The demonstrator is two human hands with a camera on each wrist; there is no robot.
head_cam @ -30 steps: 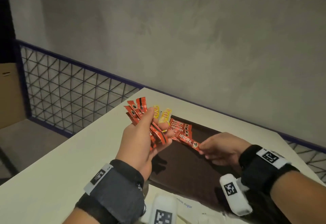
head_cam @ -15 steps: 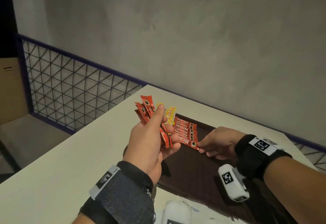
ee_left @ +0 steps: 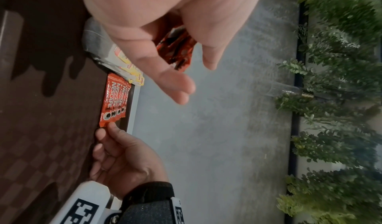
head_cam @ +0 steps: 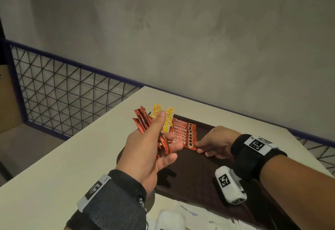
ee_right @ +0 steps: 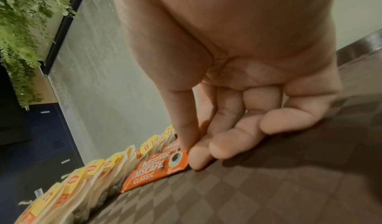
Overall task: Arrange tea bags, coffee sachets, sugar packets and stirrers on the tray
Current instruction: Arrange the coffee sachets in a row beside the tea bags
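Pinching the near end of the front red foil coffee sachet [head_cam: 188, 144] in a row lying crosswise on the dark brown tray [head_cam: 190, 171], the right hand [head_cam: 215, 142] works while the left hand [head_cam: 145, 151], nearer the spare sachets [head_cam: 145, 121] it clutches, hovers beside it above the bench [head_cam: 63, 157]

Glossy foil coffee sachets [head_cam: 183, 133]; matt checker-textured tray [head_cam: 195, 171] — smooth pale table [head_cam: 72, 157].

The head view looks forward and down from above the desk [head_cam: 54, 157] at its far corner and the grey wall. The left wrist view, rolled sideways, looks along the palm from close above the tray [ee_left: 51, 129]. The right wrist view sits very near the tray's surface. All three share the row of coffee sachets [head_cam: 183, 133] at the tray's far edge.
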